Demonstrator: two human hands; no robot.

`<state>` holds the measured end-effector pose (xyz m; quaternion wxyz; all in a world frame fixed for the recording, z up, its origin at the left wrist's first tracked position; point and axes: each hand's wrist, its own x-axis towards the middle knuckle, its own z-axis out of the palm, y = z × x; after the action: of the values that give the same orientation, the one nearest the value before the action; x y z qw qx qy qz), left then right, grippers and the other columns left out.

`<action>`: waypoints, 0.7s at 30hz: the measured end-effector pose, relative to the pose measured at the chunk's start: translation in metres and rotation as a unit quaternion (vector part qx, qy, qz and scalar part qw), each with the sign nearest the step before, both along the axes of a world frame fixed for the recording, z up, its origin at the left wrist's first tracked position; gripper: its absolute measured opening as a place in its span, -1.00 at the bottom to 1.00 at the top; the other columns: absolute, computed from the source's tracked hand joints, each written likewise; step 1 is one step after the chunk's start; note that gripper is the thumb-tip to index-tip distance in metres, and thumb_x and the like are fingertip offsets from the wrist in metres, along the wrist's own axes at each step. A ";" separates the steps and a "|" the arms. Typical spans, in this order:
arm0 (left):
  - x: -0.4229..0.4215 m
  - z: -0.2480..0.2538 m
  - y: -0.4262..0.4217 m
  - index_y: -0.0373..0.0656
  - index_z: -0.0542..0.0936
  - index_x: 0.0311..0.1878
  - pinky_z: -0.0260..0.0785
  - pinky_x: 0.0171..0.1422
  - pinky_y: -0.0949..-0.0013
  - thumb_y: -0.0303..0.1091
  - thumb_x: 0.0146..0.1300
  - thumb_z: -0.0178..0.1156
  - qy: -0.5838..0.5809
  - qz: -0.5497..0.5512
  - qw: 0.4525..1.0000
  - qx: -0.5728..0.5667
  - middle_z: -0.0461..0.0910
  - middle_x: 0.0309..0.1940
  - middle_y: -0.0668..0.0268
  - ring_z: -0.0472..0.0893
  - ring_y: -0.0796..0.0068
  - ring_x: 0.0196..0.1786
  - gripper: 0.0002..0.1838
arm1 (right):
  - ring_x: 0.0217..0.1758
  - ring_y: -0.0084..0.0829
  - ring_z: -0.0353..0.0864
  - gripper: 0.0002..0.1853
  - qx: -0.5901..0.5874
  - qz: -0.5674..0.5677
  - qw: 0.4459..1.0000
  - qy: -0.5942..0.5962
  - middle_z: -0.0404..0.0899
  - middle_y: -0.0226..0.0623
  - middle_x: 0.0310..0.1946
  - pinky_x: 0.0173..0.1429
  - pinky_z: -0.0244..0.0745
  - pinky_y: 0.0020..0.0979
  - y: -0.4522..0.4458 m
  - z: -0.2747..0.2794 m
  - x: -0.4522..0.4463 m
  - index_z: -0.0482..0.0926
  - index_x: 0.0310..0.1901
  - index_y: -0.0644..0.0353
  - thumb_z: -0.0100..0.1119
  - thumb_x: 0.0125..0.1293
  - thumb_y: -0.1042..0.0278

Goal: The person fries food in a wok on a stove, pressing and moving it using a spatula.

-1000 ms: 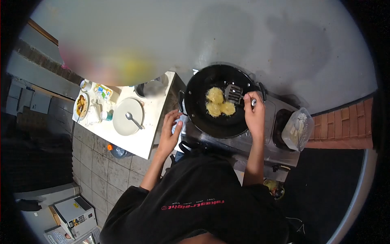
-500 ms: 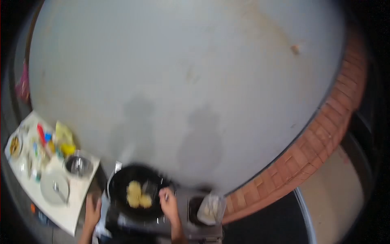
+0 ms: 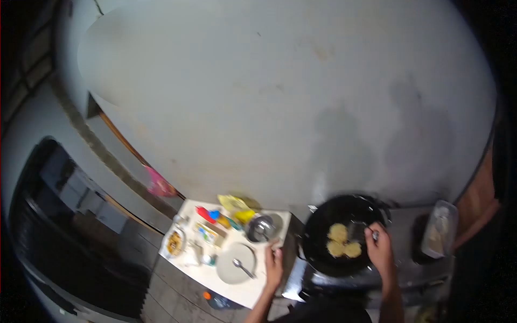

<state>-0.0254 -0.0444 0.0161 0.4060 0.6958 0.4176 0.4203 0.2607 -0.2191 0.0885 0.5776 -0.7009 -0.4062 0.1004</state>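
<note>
A black wok (image 3: 318, 258) sits on the stove with three yellow, round fritters (image 3: 337, 248) in it. My right hand (image 3: 379, 245) is closed around the handle of a spatula (image 3: 356, 231), whose flat blade is in the wok beside the fritters. My left hand (image 3: 273, 264) is held by the right edge of the white table, with its fingers apart and nothing in it. Close to it are a metal bowl (image 3: 261, 228) and a pale round lid or plate (image 3: 229, 267) with a spoon (image 3: 243, 267) lying on it.
On the white table (image 3: 237, 293) are a plate of food (image 3: 175, 242), a carton (image 3: 209, 232), a red bottle (image 3: 204, 213) and a yellow packet (image 3: 235, 204). A clear plastic container (image 3: 439, 229) stands on the stove's right side. A wall rises behind.
The view has swung left, so the table and wok appear further right. My right hand still grips the spatula at the wok; the left stays between wok and table.
</note>
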 end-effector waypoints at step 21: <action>0.006 0.002 -0.035 -0.34 0.43 0.36 0.30 0.50 0.19 -0.39 0.55 0.01 0.015 -0.114 0.993 -0.014 0.40 0.31 0.05 0.49 0.14 0.37 -0.60 | -0.38 -0.13 0.46 -0.83 -0.056 -0.018 0.995 -0.075 0.41 -0.10 -0.36 -0.22 0.40 -0.27 0.021 -0.011 -0.002 0.42 -0.22 0.33 0.14 0.50 0.42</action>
<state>-0.0192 -0.0796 0.0184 0.4550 0.7391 0.3473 0.3550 0.2583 -0.1977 0.0778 0.5074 -0.7445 -0.4298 0.0599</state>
